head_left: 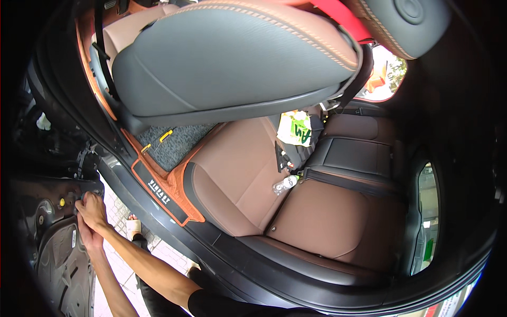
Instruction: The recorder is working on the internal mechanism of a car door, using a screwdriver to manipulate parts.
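Observation:
At the lower left, my right hand (92, 211) is closed at the edge of an open dark car door (37, 206) with its inner panel exposed, near a yellow plug (62, 202). My left hand (88, 232) is just beneath it, overlapped by it at the same edge, with its fingers largely hidden. I cannot make out what, if anything, is inside my fingers. The black door hinge hardware (85, 158) is above both hands.
The car interior has brown rear seats (227, 174), a tilted front seat (227, 63) and an orange-edged sill mat (158, 190). A yellow-handled tool (166, 134) lies on the floor carpet. A bottle (285, 185) and a printed bag (293, 127) rest on the seat.

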{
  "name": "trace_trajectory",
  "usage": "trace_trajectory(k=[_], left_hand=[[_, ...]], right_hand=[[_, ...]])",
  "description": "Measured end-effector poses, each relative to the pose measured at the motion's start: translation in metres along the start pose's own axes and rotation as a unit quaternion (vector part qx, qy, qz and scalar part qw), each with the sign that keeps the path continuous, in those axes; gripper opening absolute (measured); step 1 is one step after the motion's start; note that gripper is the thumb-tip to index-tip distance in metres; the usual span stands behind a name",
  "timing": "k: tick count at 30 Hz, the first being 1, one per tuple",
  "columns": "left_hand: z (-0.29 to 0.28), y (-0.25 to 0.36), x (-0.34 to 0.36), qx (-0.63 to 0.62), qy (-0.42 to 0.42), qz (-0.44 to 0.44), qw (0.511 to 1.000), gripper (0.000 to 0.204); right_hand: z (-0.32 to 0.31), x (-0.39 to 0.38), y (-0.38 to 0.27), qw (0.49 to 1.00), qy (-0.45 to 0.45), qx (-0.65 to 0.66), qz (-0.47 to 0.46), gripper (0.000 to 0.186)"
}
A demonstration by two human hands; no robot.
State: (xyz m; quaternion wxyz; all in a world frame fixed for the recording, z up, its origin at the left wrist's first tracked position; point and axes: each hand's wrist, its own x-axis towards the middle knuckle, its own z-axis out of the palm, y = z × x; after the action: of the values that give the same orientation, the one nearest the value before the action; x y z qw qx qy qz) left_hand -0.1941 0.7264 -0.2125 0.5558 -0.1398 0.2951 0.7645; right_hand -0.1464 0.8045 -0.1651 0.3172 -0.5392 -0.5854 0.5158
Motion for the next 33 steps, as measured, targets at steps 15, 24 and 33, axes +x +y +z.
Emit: trace_trajectory(k=[15, 24, 33], left_hand=[[0.003, -0.007, -0.009, -0.016, -0.070, -0.041, 0.997, 0.040], [0.027, -0.015, -0.010, 0.029, 0.113, 0.124, 0.985, 0.020], [0.047, -0.028, -0.020, 0.100, 0.159, 0.178, 0.966, 0.029]], right_hand=[[-0.021, -0.003, -0.003, 0.987, -0.074, 0.108, 0.088, 0.031], [-0.028, -0.013, 0.002, 0.983, -0.100, 0.155, -0.011, 0.030], [-0.030, -0.001, 0.012, 0.970, -0.141, 0.187, 0.061, 0.027]])
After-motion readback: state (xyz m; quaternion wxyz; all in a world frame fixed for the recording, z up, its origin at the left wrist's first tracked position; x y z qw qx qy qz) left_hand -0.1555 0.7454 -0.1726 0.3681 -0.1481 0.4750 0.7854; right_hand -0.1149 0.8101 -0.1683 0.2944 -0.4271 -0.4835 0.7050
